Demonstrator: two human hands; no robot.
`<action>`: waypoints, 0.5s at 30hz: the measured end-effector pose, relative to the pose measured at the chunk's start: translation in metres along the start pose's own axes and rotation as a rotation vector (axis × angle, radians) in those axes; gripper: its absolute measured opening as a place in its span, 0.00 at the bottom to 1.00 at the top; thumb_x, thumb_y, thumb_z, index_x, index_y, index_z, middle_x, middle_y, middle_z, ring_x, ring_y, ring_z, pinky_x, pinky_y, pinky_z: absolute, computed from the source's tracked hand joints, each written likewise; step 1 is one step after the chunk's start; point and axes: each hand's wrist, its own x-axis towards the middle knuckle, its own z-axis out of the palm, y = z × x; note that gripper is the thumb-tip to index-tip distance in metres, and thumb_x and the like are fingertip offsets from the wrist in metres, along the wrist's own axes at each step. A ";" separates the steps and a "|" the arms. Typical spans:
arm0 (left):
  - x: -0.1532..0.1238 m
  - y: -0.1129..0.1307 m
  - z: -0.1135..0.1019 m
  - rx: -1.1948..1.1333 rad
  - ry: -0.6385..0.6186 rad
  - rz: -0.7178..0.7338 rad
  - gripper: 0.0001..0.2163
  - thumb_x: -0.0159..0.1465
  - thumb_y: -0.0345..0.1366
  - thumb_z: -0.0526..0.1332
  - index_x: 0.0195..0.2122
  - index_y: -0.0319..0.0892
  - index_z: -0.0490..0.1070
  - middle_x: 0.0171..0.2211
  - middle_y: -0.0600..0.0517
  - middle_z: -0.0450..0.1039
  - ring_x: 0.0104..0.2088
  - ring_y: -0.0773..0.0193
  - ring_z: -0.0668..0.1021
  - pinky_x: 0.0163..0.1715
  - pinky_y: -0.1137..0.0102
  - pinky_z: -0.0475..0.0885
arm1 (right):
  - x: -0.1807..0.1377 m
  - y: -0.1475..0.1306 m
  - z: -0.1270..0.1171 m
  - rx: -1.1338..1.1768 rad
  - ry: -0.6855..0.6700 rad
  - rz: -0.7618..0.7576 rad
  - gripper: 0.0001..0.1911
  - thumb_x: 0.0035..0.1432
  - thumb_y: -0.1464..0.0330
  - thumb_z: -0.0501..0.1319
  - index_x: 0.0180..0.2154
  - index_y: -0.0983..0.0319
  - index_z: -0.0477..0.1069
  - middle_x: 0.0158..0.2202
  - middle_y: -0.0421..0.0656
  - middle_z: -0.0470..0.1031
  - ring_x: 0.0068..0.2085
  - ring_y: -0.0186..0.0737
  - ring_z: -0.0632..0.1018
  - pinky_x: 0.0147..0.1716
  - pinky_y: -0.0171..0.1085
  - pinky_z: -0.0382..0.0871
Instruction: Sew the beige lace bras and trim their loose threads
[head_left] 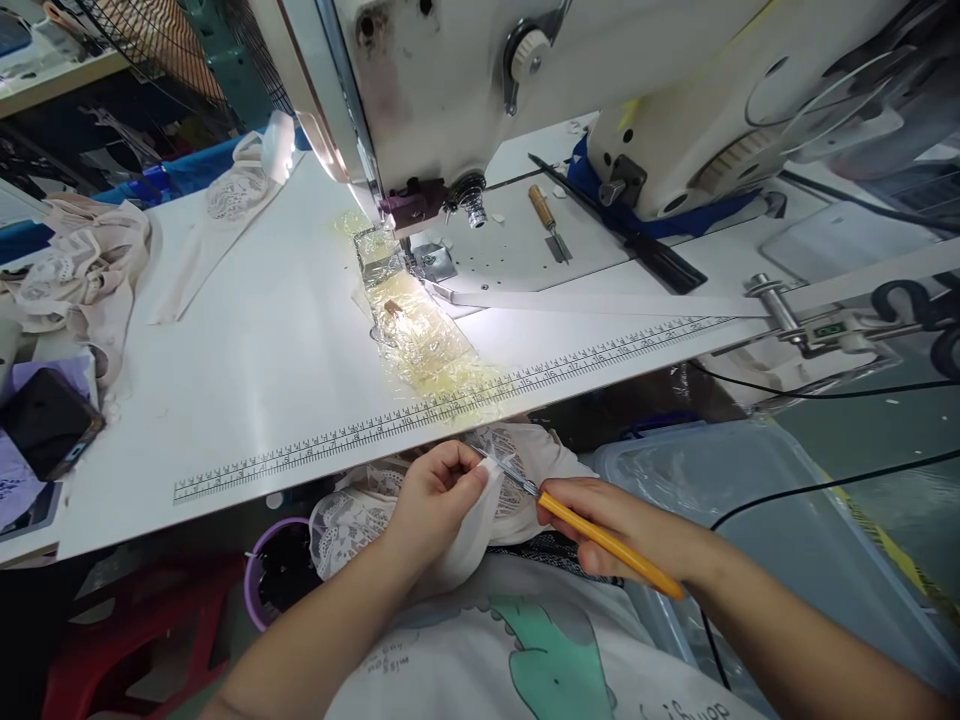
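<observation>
My left hand [435, 495] is closed, pinching a fold of pale lace garment [360, 520] in my lap, just below the table's front edge. My right hand [622, 535] is closed round a yellow-handled tool [607, 545]. Its thin metal tip [517, 480] touches the fabric edge held between my left fingers. The white sewing machine [600, 80] stands on the table above, with its presser foot [420, 210] over a patch of clear tape [420, 340].
The white table [247, 350] has a ruler strip [450, 405] along its front edge. Beige lace pieces [82, 270] lie at the left, with a phone [45, 420] near them. A screwdriver [547, 220] lies by the machine. A clear plastic bin [750, 510] stands at the right, a purple bucket [274, 570] below.
</observation>
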 end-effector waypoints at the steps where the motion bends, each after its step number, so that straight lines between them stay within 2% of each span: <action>1: 0.000 0.000 0.000 0.005 0.003 -0.004 0.12 0.51 0.39 0.65 0.21 0.39 0.64 0.19 0.57 0.62 0.21 0.72 0.62 0.21 0.76 0.56 | 0.000 0.000 0.000 0.004 0.004 0.000 0.33 0.49 0.36 0.43 0.29 0.60 0.59 0.23 0.37 0.57 0.24 0.33 0.57 0.21 0.33 0.51; 10: -0.001 -0.001 -0.002 0.048 -0.003 0.012 0.12 0.52 0.41 0.64 0.22 0.39 0.64 0.19 0.57 0.61 0.21 0.72 0.62 0.21 0.76 0.56 | 0.002 0.003 0.003 -0.041 0.042 0.043 0.31 0.48 0.38 0.50 0.23 0.60 0.54 0.21 0.35 0.55 0.22 0.31 0.57 0.20 0.32 0.51; 12: -0.001 -0.003 -0.004 0.084 -0.009 0.035 0.11 0.54 0.40 0.63 0.23 0.39 0.65 0.19 0.56 0.61 0.21 0.72 0.62 0.21 0.76 0.57 | 0.001 0.005 0.002 -0.075 0.097 0.068 0.32 0.46 0.36 0.50 0.21 0.59 0.53 0.20 0.35 0.54 0.21 0.31 0.57 0.19 0.32 0.50; 15: -0.002 -0.005 -0.008 0.234 -0.031 0.160 0.08 0.58 0.38 0.59 0.27 0.39 0.69 0.23 0.53 0.67 0.24 0.68 0.68 0.25 0.73 0.63 | -0.003 0.008 -0.004 -0.089 0.288 0.074 0.31 0.44 0.37 0.53 0.21 0.59 0.55 0.20 0.35 0.56 0.21 0.33 0.59 0.19 0.33 0.53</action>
